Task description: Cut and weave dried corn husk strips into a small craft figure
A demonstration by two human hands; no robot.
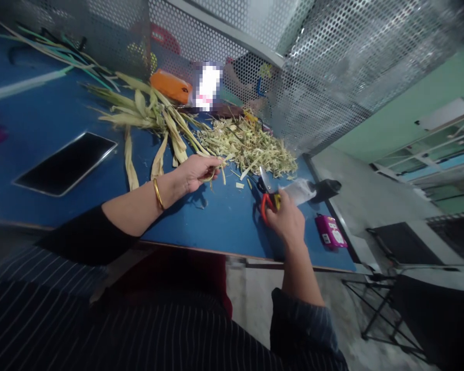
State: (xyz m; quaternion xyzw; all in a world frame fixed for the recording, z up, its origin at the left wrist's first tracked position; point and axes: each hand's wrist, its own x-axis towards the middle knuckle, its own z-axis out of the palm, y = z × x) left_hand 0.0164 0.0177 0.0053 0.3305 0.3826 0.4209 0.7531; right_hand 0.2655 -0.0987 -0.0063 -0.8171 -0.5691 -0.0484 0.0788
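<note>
My left hand [201,172] pinches a few thin strips of dried husk [223,164] over the middle of the blue table. In my right hand [288,216] is a pair of scissors [268,198] with red and yellow handles, its blades pointing up and away. The scissors are apart from the strips. Beyond my left hand lies a bundle of long pale dried husks [147,111], with several ends hanging toward me. A heap of short cut husk pieces [251,144] spreads beyond and between my hands. Small scraps [239,185] lie near the strips.
A dark tablet-like slab [67,162] lies on the table [201,226] at left. A clear plastic-wrapped item [299,190] and a purple packet [330,232] are at right. An orange pouch [170,86] rests by the perforated metal screen [251,41]. Behind the screen, part of another person shows.
</note>
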